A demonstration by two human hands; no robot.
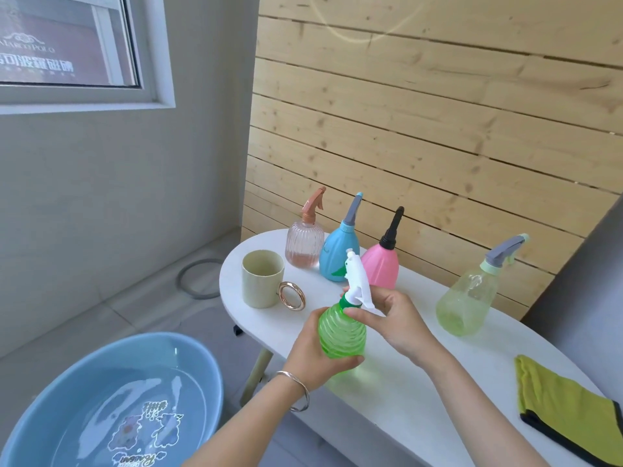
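A ribbed green spray bottle [342,333] with a white trigger head [358,279] stands on the white oval table [404,406]. My left hand [312,357] grips its round body from the left and below. My right hand [392,315] holds the neck, with fingers curled round the base of the white trigger head. A silver bangle sits on my left wrist.
Behind stand a clear pink bottle [305,244], a blue bottle [340,254], a pink bottle [384,261] and a pale yellow-green bottle [467,298]. A beige mug [263,278] with a gold ring handle is at the left. A green cloth [566,406] lies right. A blue water basin [111,409] is on the floor.
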